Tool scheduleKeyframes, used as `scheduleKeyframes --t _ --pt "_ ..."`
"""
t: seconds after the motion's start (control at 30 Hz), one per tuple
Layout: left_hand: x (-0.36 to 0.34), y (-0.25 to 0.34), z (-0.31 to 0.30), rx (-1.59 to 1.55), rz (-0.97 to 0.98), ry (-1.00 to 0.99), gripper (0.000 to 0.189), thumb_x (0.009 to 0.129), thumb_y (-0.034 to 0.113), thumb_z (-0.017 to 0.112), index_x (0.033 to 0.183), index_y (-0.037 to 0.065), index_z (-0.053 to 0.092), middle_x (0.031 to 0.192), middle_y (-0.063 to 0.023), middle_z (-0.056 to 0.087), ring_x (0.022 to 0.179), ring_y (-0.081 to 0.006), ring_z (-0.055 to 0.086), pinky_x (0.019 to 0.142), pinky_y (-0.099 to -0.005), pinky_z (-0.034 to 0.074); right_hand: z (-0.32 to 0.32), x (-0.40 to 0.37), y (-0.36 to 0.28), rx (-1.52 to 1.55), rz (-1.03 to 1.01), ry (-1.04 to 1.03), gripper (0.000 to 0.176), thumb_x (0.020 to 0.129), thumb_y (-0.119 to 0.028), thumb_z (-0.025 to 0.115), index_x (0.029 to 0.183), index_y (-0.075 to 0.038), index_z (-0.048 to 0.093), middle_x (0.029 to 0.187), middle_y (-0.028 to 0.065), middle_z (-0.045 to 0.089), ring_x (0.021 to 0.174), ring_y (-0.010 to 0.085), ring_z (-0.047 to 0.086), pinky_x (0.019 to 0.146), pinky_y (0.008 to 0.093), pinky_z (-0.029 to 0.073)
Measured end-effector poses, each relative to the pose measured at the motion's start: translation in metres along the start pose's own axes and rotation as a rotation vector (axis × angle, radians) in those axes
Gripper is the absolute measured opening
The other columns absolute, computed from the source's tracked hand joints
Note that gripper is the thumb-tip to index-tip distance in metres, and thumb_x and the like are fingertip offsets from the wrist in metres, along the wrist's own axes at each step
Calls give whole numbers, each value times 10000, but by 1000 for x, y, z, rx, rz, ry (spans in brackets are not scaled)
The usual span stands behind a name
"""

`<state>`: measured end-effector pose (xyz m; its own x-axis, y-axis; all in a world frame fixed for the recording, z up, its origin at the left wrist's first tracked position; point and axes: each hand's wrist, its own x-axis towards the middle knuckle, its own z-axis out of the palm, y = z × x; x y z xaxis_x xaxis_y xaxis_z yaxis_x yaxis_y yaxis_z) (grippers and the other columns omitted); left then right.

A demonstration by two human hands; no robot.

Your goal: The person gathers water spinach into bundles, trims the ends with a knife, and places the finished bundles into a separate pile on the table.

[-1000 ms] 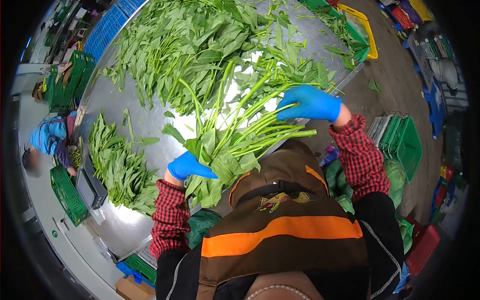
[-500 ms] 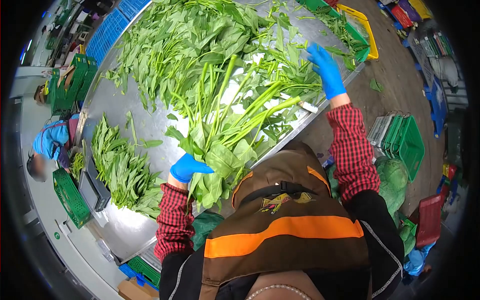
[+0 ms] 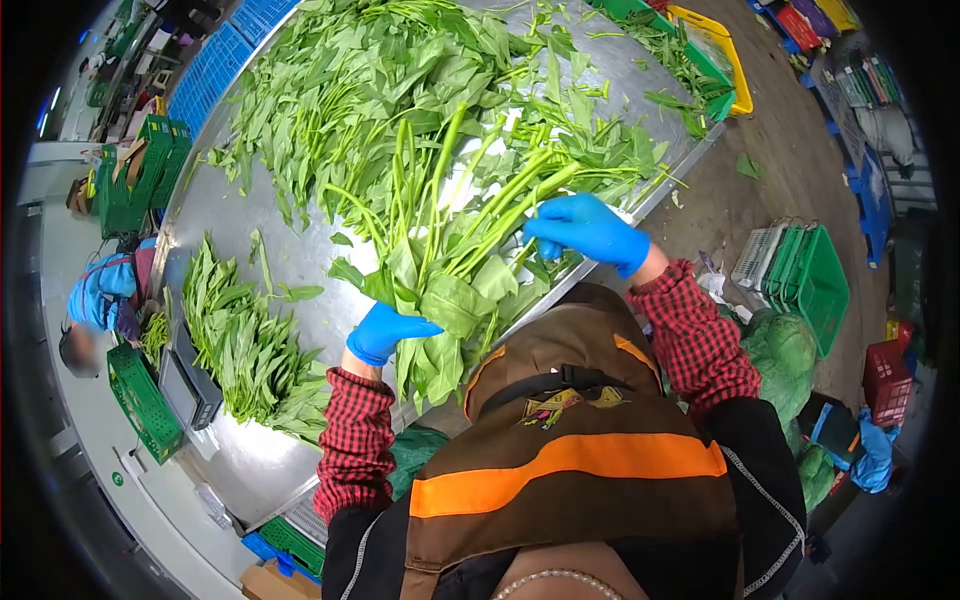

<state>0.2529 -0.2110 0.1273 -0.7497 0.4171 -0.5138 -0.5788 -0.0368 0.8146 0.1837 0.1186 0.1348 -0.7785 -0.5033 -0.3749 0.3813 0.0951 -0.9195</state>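
A bunch of leafy green stalks that look like water spinach (image 3: 455, 305) hangs over the near edge of the metal table. My left hand (image 3: 385, 333) is closed around its leafy end, thumb lying across the leaves. The thick pale stems fan up and to the right. At their right side my right hand (image 3: 588, 234) has its fingers drawn together against a stem; the fingertips partly hide it. Beyond both hands a large heap of the same greens (image 3: 370, 100) covers the table. A neater pile of greens (image 3: 250, 340) lies left of my left hand.
The metal table's edge (image 3: 680, 165) runs diagonally on the right. A green crate (image 3: 715, 85) holds trimmings beside a yellow crate (image 3: 738, 65). Scales (image 3: 190, 370) stand at the left, near another person (image 3: 100, 290) in blue. Stacked green crates (image 3: 815, 290) sit on the floor.
My right hand has come down and left from the table's right edge to the stems, its fingers closing. My left hand stays on the bunch, shifted slightly right.
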Motion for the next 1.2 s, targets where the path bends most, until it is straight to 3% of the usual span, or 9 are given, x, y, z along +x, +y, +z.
scheduleKeyframes --t 0.33,0.5,0.57,0.63,0.7,0.8,0.97,1.07,1.2 --pt "-9 -1 -19 255 66 -91 852 624 50 831 1366 17 414 1283 -89 538 1146 -184 513 987 -350 424 -122 5 43 -985 -43 858 491 841 -432 623 1058 9 627 891 142 672 804 213 650 696 353 506" --pt "-22 20 -5 425 81 -113 895 620 85 851 1381 20 385 1302 -73 526 1166 -165 489 1001 -340 403 -73 13 41 159 331 -134 547 914 -512 498 1273 -103 553 1045 163 655 904 181 636 767 324 520" --pt "-11 19 -19 396 201 -203 723 744 65 730 1381 28 391 1315 -79 520 1191 -184 482 995 -334 398 -39 -2 34 255 124 -181 621 939 -541 422 1348 -75 469 1133 159 626 1004 179 615 822 326 510" --pt "13 25 -34 887 213 -254 629 798 30 588 1394 90 399 1318 -113 514 1216 -243 475 1015 -363 372 -20 0 12 740 609 -329 732 932 -547 436 1377 30 371 1328 182 505 1151 242 552 996 349 431" --pt "14 56 -13 1797 593 33 638 804 62 543 1414 157 382 1326 -156 481 1194 -292 479 1009 -434 355 -2 5 22 664 658 -271 684 935 -522 451 1355 16 413 1325 166 514 1161 247 543 987 377 439" --pt "33 19 -33 2082 437 309 829 685 64 659 1436 201 336 1397 -173 402 1277 -378 376 1043 -523 292 7 35 115 940 670 -415 480 948 -374 501 1249 0 512 1236 119 579 1073 262 587 954 436 463" --pt "-16 -24 -25 1889 298 466 900 620 163 791 1415 163 368 1396 -184 401 1257 -388 389 1033 -522 313 26 38 151 977 858 -463 353 914 -295 585 1168 -51 556 1101 74 600 1002 215 577 906 499 478" --pt "-41 -94 -29 1110 201 728 587 711 217 775 1237 70 560 1196 -145 583 1049 -293 568 892 -386 454 34 28 134 1084 911 -227 454 910 -336 588 1235 -28 513 1156 110 577 1030 257 564 910 482 475" --pt "-38 -165 2 39 -153 518 381 856 270 678 1154 40 620 986 -39 677 832 -138 632 740 -261 499 32 23 103 1166 939 -222 554 936 -392 523 1318 5 457 1196 161 563 1063 293 564 944 510 452"
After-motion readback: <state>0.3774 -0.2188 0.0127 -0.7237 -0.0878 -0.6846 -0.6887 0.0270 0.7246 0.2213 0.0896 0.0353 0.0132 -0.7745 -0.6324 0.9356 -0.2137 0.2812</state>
